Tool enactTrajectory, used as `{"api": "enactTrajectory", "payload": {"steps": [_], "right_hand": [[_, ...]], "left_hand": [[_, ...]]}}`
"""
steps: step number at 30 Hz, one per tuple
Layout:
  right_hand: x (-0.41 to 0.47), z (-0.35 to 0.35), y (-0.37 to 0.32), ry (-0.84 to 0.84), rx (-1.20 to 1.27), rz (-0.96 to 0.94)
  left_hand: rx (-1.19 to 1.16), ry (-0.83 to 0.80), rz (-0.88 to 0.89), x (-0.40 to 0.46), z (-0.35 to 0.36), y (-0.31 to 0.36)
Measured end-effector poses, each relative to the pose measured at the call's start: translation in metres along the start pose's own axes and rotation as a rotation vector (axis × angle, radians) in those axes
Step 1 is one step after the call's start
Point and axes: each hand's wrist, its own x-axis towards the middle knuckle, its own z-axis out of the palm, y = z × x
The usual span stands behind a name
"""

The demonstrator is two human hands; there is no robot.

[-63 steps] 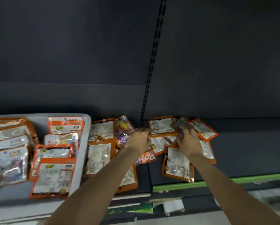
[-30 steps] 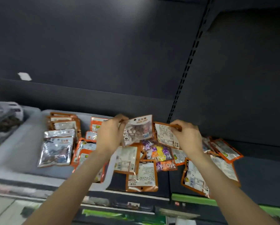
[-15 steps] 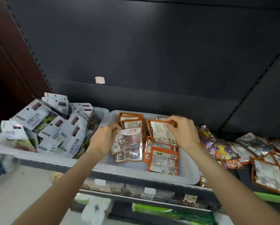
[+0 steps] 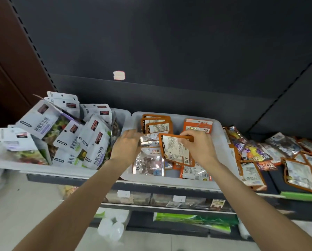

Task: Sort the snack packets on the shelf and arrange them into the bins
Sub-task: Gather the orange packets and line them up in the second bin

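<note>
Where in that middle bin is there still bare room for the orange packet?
Bare floor shows along the middle bin's right wall, beside the right hand holding the orange packet, and at its front left corner. The left bin is packed; the loose pile crowds the shelf.

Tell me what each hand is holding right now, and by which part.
The right hand pinches an orange-edged packet by its top edge, over the bin. The left hand touches a silver packet; whether it grips cannot be told.
</note>
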Motion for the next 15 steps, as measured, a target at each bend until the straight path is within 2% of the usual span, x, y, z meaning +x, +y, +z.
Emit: {"api": "enactTrajectory", "payload": {"steps": [5, 15], "right_hand": [[0.004, 0.033, -0.012, -0.128, 0.093, 0.001], [0.001, 0.09, -0.012, -0.23, -0.072, 0.017]], "left_hand": [[0.096, -0.124, -0.051, -0.008, -0.008, -0.014], [0.055, -0.05, -0.067, -0.02, -0.008, -0.014]]}}
